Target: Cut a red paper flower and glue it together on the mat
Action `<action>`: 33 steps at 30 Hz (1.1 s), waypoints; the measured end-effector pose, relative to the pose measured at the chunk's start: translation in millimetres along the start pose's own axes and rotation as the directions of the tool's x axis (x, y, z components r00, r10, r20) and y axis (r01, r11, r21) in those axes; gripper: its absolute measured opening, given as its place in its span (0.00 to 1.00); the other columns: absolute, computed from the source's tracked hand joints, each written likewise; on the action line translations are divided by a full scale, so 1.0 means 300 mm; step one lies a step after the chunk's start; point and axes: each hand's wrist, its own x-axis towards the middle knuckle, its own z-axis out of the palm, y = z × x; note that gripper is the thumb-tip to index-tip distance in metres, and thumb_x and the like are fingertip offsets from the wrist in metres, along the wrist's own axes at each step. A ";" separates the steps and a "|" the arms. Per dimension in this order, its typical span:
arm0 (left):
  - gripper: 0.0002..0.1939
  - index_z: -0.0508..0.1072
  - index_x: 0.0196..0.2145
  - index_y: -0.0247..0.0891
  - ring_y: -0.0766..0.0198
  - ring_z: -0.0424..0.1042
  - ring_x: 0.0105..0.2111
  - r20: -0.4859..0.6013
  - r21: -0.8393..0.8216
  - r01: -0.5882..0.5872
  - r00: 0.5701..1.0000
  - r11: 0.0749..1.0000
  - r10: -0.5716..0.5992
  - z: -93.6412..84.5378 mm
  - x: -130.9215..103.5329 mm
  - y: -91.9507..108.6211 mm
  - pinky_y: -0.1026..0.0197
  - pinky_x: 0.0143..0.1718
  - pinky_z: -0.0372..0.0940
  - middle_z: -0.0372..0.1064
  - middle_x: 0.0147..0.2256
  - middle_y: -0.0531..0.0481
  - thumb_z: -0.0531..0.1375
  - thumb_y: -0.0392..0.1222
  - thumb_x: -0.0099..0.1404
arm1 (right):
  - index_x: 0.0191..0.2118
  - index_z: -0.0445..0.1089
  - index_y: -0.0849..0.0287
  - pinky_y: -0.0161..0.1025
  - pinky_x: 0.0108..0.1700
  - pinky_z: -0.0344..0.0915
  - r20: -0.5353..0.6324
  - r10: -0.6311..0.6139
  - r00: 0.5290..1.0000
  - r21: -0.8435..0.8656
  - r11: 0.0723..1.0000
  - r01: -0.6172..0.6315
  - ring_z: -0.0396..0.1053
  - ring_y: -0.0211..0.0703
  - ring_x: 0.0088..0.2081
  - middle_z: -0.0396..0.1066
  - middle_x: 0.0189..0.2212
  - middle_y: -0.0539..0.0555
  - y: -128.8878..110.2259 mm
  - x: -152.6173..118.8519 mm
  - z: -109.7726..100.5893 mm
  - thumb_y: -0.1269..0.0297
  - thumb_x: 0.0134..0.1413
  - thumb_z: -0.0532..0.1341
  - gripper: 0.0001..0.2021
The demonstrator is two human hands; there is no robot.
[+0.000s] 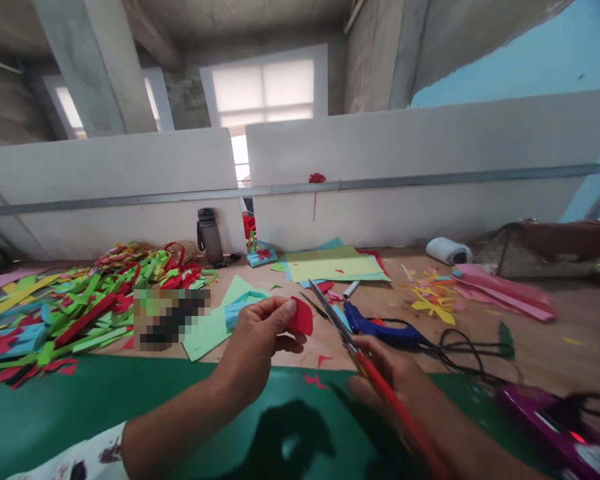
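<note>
The left hand (pixel 257 337) holds a small red paper piece with a rounded edge (pixel 301 317) up above the table, pinched between the thumb and the fingers (pixel 285 312), which are closed on its left side. The right hand (pixel 387 373) is closed around the red handles of a pair of scissors with metal blades (pixel 330 313). The blades stand a little apart and point up and to the left, with their tips just beside the right edge of the paper piece.

In my judgement the first risk is for the left fingertips: the piece is small, so the grip sits near the place where the blades would close, and a cut that goes too deep could reach the skin. The second risk is that the thin paper bends or slides away between the blades, because only one side of it is held; then the cut edge would be torn or crooked. The right hand is also blurred in the picture, so its exact grip I cannot tell well.

The paper piece is plain bright red, flat, with a curved outline like a petal. Small red scraps (pixel 316 381) lie below it on the green sheet covering the near table (pixel 130 400). Behind the scissors lies a blue glue gun with a black cable (pixel 375 329), and on the left a pile of colourful paper strips (pixel 75 307).
</note>
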 end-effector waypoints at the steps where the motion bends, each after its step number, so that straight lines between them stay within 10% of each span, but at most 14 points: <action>1: 0.12 0.70 0.27 0.33 0.70 0.66 0.21 0.015 -0.003 0.017 1.000 1.000 -0.017 0.005 -0.012 0.000 0.66 0.25 0.64 0.67 0.24 0.52 0.60 0.46 0.59 | 0.50 0.63 0.63 0.33 0.24 0.64 0.045 0.060 0.997 -0.010 0.998 -0.060 0.68 0.41 0.25 0.71 0.26 0.51 -0.007 0.008 0.001 0.58 0.49 0.62 0.23; 6: 0.12 0.71 0.26 0.34 0.72 0.63 0.18 0.097 0.005 0.091 0.991 0.996 -0.091 0.037 -0.089 -0.014 0.69 0.20 0.58 0.66 0.22 0.53 0.61 0.46 0.58 | 0.42 0.68 0.59 0.34 0.31 0.61 0.156 -0.087 0.984 -0.415 0.898 0.145 0.70 0.44 0.31 0.74 0.31 0.53 -0.035 0.062 0.044 0.66 0.50 0.60 0.12; 15: 0.12 0.69 0.30 0.32 0.70 0.66 0.17 0.105 -0.011 0.326 0.940 0.945 -0.324 0.028 -0.164 -0.096 0.69 0.21 0.61 0.67 0.18 0.52 0.63 0.45 0.55 | 0.31 0.73 0.63 0.42 0.38 0.61 0.223 -0.129 0.966 -0.442 0.870 0.218 0.70 0.55 0.38 0.75 0.32 0.61 -0.013 0.166 0.146 0.69 0.45 0.62 0.05; 23: 0.12 0.64 0.41 0.33 0.67 0.71 0.21 0.059 -0.042 0.261 0.964 0.964 -0.259 -0.011 -0.150 -0.133 0.67 0.24 0.65 0.71 0.23 0.50 0.59 0.42 0.61 | 0.45 0.65 0.64 0.34 0.35 0.68 0.093 -0.158 0.983 -0.098 0.981 0.167 0.72 0.39 0.34 0.73 0.35 0.55 -0.031 0.074 0.076 0.58 0.65 0.45 0.18; 28: 0.10 0.63 0.40 0.33 0.67 0.72 0.20 0.099 -0.093 0.294 0.953 0.951 -0.285 -0.014 -0.146 -0.152 0.68 0.23 0.65 0.72 0.23 0.48 0.56 0.40 0.63 | 0.42 0.67 0.64 0.36 0.35 0.68 0.209 0.013 0.978 0.476 0.872 -0.113 0.70 0.36 0.28 0.71 0.31 0.52 -0.021 0.029 0.095 0.55 0.54 0.59 0.17; 33: 0.08 0.62 0.41 0.33 0.66 0.72 0.19 0.112 -0.119 0.320 0.945 0.940 -0.307 -0.014 -0.141 -0.166 0.68 0.22 0.65 0.71 0.21 0.49 0.54 0.38 0.64 | 0.41 0.68 0.63 0.40 0.38 0.68 0.237 0.014 0.971 0.575 0.804 -0.152 0.71 0.41 0.32 0.73 0.33 0.54 -0.030 0.025 0.098 0.58 0.47 0.66 0.18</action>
